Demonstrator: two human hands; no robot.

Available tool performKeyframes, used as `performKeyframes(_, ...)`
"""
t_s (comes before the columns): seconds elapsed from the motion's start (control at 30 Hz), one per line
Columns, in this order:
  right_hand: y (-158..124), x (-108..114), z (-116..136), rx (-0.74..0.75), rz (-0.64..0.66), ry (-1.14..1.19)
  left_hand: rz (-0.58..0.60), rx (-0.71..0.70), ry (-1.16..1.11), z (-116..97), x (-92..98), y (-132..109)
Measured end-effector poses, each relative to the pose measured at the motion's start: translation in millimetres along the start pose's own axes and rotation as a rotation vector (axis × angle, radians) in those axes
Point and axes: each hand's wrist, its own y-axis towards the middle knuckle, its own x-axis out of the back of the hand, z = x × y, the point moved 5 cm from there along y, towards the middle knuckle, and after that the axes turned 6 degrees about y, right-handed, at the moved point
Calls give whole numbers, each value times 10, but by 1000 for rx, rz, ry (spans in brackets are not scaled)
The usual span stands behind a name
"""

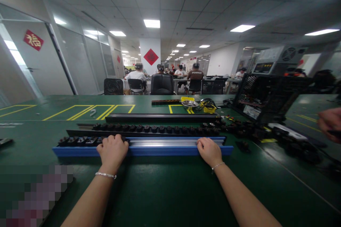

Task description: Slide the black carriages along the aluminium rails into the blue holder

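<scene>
A long blue metal channel [165,151] lies across the green table in front of me. Black socket-like modules [82,141] sit in a row in its left part; its right part shows bare silvery metal. My left hand [113,151] is closed over the channel at the end of this row, fingers curled down around a black module mostly hidden beneath them. Farther right, my right hand [210,150] grips the channel, its fingers closed over the rim. Just behind lies a black channel [160,133] with a row of similar modules, and beyond it a long black bar [165,117].
At right stand an opened computer case [262,95] and loose black parts [301,145]. Another person's hand [330,122] reaches in at the right edge. A metal bowl [189,104] and yellow tray [209,106] lie at the back. Several people sit at far tables.
</scene>
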Motion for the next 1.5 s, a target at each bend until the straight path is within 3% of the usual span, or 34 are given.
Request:
performKeyframes(0.73,26,16,-1,-115,76,-49,114,-20,-14,-59,-35,-23)
performKeyframes(1.5,16,6,17,-61,43,-76,159,-32,-70,-112,-9,-27)
